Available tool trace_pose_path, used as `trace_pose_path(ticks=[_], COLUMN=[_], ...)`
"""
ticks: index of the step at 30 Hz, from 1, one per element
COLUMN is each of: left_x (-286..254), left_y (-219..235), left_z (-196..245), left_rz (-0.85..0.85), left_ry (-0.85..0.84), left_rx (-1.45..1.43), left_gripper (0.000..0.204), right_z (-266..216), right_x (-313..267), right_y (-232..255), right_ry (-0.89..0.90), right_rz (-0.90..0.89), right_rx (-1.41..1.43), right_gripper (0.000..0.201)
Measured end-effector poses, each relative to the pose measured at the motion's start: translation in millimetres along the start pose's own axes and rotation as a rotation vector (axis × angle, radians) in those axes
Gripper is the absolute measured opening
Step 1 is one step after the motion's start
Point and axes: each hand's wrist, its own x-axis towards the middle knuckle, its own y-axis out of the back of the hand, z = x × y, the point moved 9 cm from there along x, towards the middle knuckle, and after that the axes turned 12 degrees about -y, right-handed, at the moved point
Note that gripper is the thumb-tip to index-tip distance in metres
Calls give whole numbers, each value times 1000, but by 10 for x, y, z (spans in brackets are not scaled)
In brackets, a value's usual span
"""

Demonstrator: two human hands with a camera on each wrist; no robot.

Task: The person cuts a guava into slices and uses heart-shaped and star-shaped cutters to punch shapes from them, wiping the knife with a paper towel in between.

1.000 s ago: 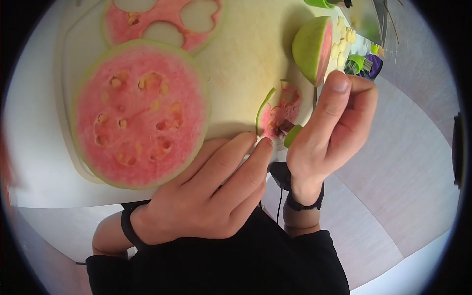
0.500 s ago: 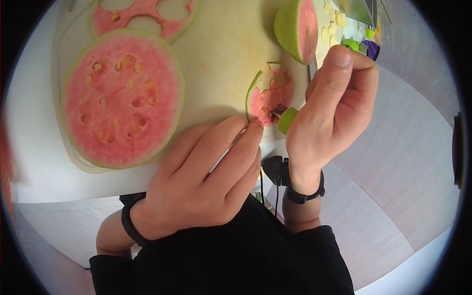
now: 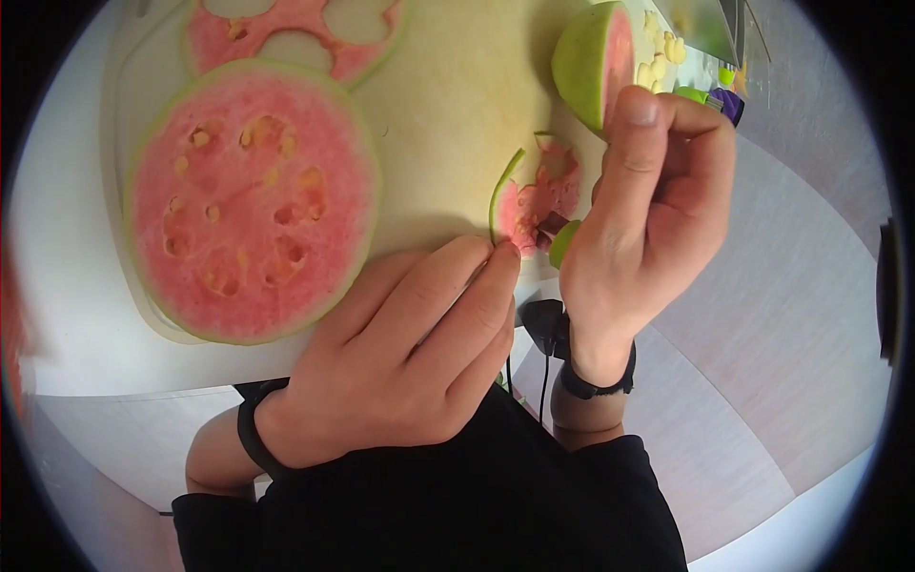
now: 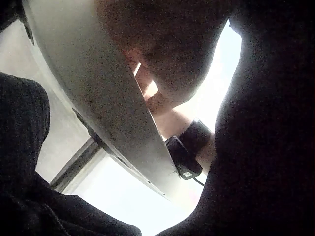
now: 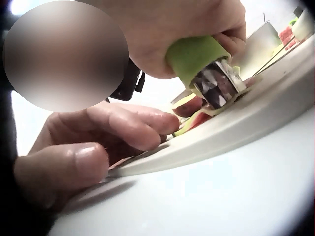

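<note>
My right hand [image 3: 653,210] grips a cutter with a green grip [image 5: 194,59] and a metal cutting ring [image 5: 219,88]. The ring stands on a ragged watermelon piece [image 3: 560,195] at the near right edge of the cutting board [image 3: 448,114]. My left hand [image 3: 410,334] lies to the left of it, fingers extended, with fingertips right at the piece's near edge. In the right wrist view its thumb [image 5: 88,160] is spread apart from the other fingers. The left wrist view is dark and shows mainly the underside of that hand [image 4: 162,59].
A large round watermelon slice [image 3: 253,205] lies on the board's left, overlapping another slice [image 3: 338,52] with cut-out holes. Toward the back right sit a cut watermelon chunk [image 3: 583,62] and several pale cut pieces [image 3: 660,67]. Behind the right hand is a purple-and-green object [image 3: 729,105].
The head view shifts a little and partly swings back. Both hands keep much the same place beside the ragged watermelon piece, the cutter still on it.
</note>
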Motion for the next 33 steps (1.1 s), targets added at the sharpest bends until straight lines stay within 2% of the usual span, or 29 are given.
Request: trace_pose_path(ticks=[4, 14, 19, 23, 26, 28, 33], left_x=[14, 20, 8, 18, 35, 31, 17], left_y=[-26, -39, -54, -72, -71, -75, -72], left_z=[1, -16, -18, -23, -21, -17, -9], left_rz=[0, 7, 15, 14, 15, 14, 5], left_ry=[-4, 12, -1, 6, 13, 12, 1], left_rx=[3, -6, -8, -13, -24, -16, 4], left_gripper=[13, 13, 13, 13, 13, 13, 13], right_z=[64, 46, 51, 61, 71, 94, 141], right_x=[3, 50, 32, 15, -31, -37, -37], right_y=[38, -2, 42, 118, 229, 327, 611], right_ry=[-69, -15, -67, 44, -16, -57, -159], right_rz=[-5, -37, -11, 71, 137, 161, 371], right_rx=[28, -71, -86, -67, -63, -17, 175], right_gripper=[20, 18, 19, 24, 35, 35, 64])
